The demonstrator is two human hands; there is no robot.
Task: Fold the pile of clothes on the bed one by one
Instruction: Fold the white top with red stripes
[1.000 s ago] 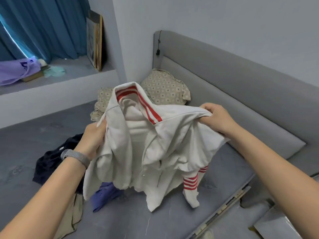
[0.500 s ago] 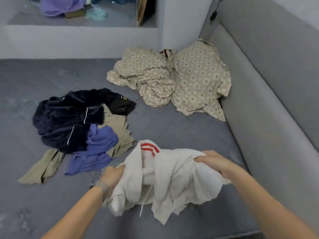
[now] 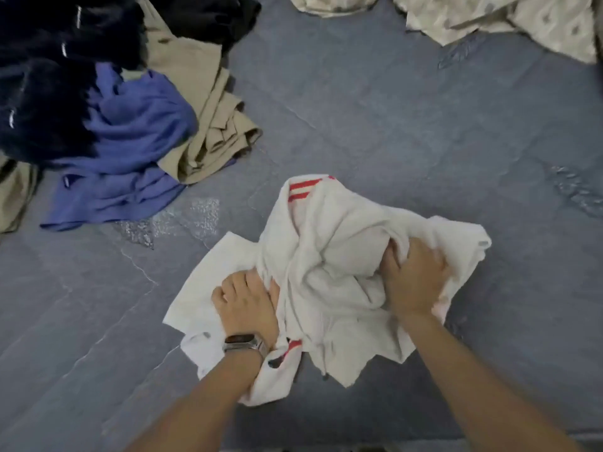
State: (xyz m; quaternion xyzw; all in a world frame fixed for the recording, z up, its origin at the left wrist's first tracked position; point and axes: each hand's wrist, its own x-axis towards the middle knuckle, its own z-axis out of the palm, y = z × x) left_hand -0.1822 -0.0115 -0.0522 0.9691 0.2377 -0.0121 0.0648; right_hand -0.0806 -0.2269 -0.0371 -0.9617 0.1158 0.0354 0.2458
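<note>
A: Where does the crumpled white cotton shirt with red stripes [image 3: 329, 265] lie?

B: On the grey-blue bed sheet [image 3: 375, 119], bunched up under both hands.

A: What is the left hand [image 3: 246, 303] doing?

B: Its fingers are curled into the cloth at the shirt's left side, bunching a fold. A metal-banded wristwatch [image 3: 244, 343] sits on that wrist.

A: And the right hand [image 3: 414, 278]?

B: Its fingers are curled too, gripping a fold on the shirt's right side. The fingertips are buried in fabric.

A: What lies beyond the fingers?

B: The red-striped collar points away from them. Further out, past the left fingers, is a pile: a purple-blue soft garment [image 3: 130, 148], khaki trousers [image 3: 202, 102] and a dark navy fleece [image 3: 42, 93]. Far beyond the right fingers lies a beige patterned cloth [image 3: 522, 21].
</note>
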